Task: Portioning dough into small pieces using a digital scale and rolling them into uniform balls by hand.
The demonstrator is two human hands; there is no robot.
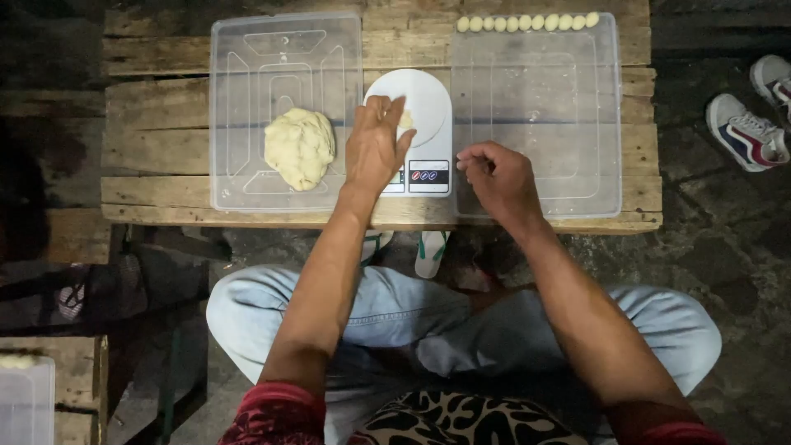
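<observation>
Left hand [375, 148] is pinching a small dough piece [405, 120] over the kitchen scale [428, 107]; right hand [494, 177], loosely curled and empty, is resting just beside.

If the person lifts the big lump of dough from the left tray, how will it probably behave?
The dough lump looks soft and wrinkled, so it would probably sag and stretch rather than stay stiff. It seems dense, likely heavy for its size. Its matte surface suggests that it sticks slightly to the clear tray rather than sliding.
</observation>
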